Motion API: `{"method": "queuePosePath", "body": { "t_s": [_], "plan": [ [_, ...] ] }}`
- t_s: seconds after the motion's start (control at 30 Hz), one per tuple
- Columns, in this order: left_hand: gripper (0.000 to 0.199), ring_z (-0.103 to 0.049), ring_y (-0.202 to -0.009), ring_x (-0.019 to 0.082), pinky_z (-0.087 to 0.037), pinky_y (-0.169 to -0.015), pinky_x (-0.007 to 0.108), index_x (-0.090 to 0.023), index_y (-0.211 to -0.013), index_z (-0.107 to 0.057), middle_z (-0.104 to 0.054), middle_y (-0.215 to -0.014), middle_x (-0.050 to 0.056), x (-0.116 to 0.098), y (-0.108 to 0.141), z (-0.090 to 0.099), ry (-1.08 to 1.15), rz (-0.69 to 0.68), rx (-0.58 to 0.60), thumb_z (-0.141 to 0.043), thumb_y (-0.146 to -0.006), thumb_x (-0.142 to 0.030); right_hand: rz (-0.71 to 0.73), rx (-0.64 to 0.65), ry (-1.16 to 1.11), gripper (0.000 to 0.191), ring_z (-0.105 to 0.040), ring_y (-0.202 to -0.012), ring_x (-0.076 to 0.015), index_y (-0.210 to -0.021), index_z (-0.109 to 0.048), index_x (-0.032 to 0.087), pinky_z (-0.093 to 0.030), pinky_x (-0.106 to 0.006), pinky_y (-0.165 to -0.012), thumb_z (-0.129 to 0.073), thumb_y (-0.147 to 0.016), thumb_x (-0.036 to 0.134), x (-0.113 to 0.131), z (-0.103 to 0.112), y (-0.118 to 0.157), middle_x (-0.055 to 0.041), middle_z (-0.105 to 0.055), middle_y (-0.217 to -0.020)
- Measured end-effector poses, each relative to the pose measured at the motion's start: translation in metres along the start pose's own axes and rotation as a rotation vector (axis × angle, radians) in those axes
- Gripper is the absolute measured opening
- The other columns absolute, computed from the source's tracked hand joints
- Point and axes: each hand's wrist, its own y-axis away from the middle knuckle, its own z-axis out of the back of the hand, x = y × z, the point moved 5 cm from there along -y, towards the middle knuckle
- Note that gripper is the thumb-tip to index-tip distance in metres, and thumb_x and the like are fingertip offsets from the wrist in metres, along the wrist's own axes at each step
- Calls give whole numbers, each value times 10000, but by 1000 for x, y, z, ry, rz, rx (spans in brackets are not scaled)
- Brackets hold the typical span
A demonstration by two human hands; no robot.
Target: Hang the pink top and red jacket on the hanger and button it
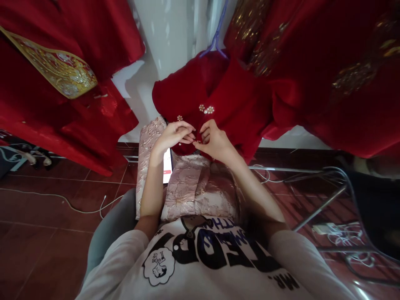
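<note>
- Red garment (184, 89) is hanging on a purple-blue hanger (216, 39) against the wall, in front of the person; its lower front is sitting under both hands, lower edge partly covered.
- Left hand (176, 135) is curving over the garment front, fingers pointing at the other hand; the palm is facing away from view, so can't tell whether the fingertips are grasping anything.
- Right hand (217, 141) is bending its fingers toward the left; thumb and fingertips are lying near a tiny shiny bit. Pinching or only touching: can't tell.
- Flower ornaments (208, 110) with pearl-like beads are showing just above the right hand; another is sitting just above the left hand, and a small bead is peeking out under the left fingers.
- Phone (167, 166) is lying on the pink brocade cloth (184, 191); left forearm is covering part of it, screen text is too small to read.
- Cloth is covering the lap, right forearm is hiding its edge.
- Gold-trimmed red clothes (103, 25) are hanging at left, cut off by the frame; more at right are blurring into shadow.
- White cables (340, 233) are tangling by a metal-framed chair (371, 208), which is running dark and out of frame.
</note>
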Motion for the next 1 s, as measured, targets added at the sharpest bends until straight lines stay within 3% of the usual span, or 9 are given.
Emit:
{"method": "queuePosePath", "body": {
  "t_s": [0.13, 0.2, 0.33, 0.53, 0.63, 0.77, 0.87, 1.0],
  "plan": [
    [161, -735, -985, 156, -632, -885, 297, -157, -953, -668, -755, -1069, 80, 8, -5, 27, -183, -152, -342, -573, -909, -34, 30, -10, 21, 371, -615, -680, -146, -953, -516, 227, -480, -301, -674, -842, -777, 246, 3, 13, 1, 27, -637, -747],
    [234, -721, -1034, 155, -614, -936, 302, -156, -978, -667, -751, -1114, 79, 13, -8, 33, -256, -198, -409, -554, -869, 17, 52, 15, -2, 295, -624, -685, -135, -890, -563, 213, -476, -291, -678, -840, -799, 261, 6, 18, 3, 18, -656, -751],
    [304, -721, -1023, 171, -615, -921, 320, -152, -1036, -671, -750, -1119, 87, 21, -14, 27, -287, -191, -336, -537, -829, 26, 92, 58, -34, 204, -633, -674, -125, -818, -706, 187, -477, -287, -676, -826, -843, 350, 13, 26, 6, -6, -706, -742],
    [321, -714, -982, 167, -579, -913, 297, -155, -992, -681, -758, -1079, 84, 24, -20, 22, -197, -167, -355, -555, -764, 31, 37, 107, -212, 367, -673, -621, -171, -897, -816, 192, -576, -344, -610, -837, -799, 545, 1, 21, 1, -48, -723, -718],
    [331, -717, -920, 156, -577, -897, 286, -160, -957, -703, -772, -1005, 63, 22, -20, 25, -177, -193, -398, -550, -745, 43, 49, 71, -422, 399, -755, -794, -206, -1011, -801, 177, -673, -409, -796, -840, -792, 507, -10, 7, -9, -78, -771, -889],
    [309, -730, -892, 156, -590, -891, 292, -157, -964, -739, -787, -964, 52, 18, -15, 27, -164, -223, -415, -580, -769, 23, 95, 45, -552, 446, -734, -1142, -235, -1232, -737, 210, -625, -452, -1070, -782, -843, 423, -21, -15, -22, -89, -735, -1254],
    [280, -743, -913, 159, -599, -905, 296, -155, -967, -757, -797, -978, 56, 15, -12, 27, -154, -239, -412, -596, -801, 3, 116, 72, -545, 547, -673, -1282, -259, -1343, -685, 247, -559, -470, -1167, -800, -823, 373, -25, -26, -25, -81, -632, -1443],
    [272, -757, -942, 162, -603, -932, 298, -145, -1014, -776, -804, -1012, 71, 14, -10, 26, -152, -259, -401, -612, -839, -14, 150, 130, -587, 695, -606, -1382, -309, -1439, -625, 288, -516, -514, -1202, -843, -788, 394, -30, -32, -25, -85, -530, -1524]
  ]
}}
